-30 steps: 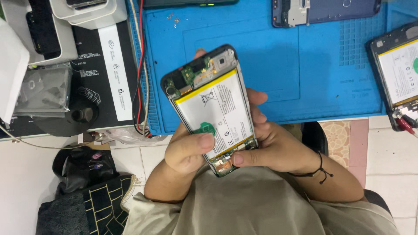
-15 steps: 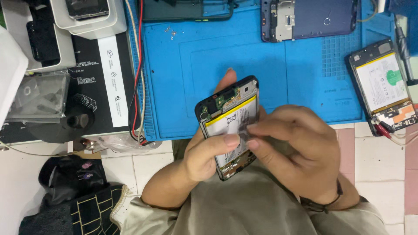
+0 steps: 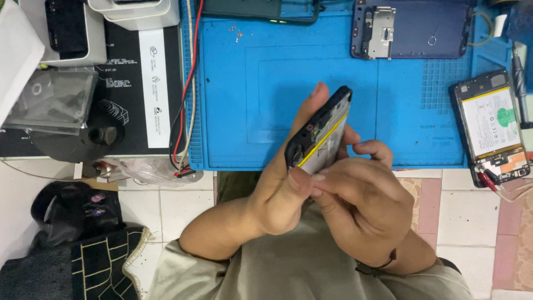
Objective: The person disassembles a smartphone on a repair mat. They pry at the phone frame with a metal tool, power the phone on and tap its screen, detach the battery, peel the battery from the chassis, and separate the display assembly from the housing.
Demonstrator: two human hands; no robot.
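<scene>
A: Right hand [image 3: 363, 208] fingers [image 3: 371, 149] are closing on the near end of the opened phone [image 3: 318, 131]; whether they are pinching a part, I cannot tell.

B: Left hand [image 3: 283, 191] is wrapping the frame, thumb pressing its near end, phone tilting on edge above the blue mat [image 3: 250, 89].

A: Judgement: gripping by the frame, sparing the battery, is keeping it steady.

light: bright, even overhead | shadows: soft, faint | glare: white box [image 3: 130, 14] at mat's [image 3: 250, 100] top-left corner slightly overexposed | focus: sharp | blur: none
</scene>
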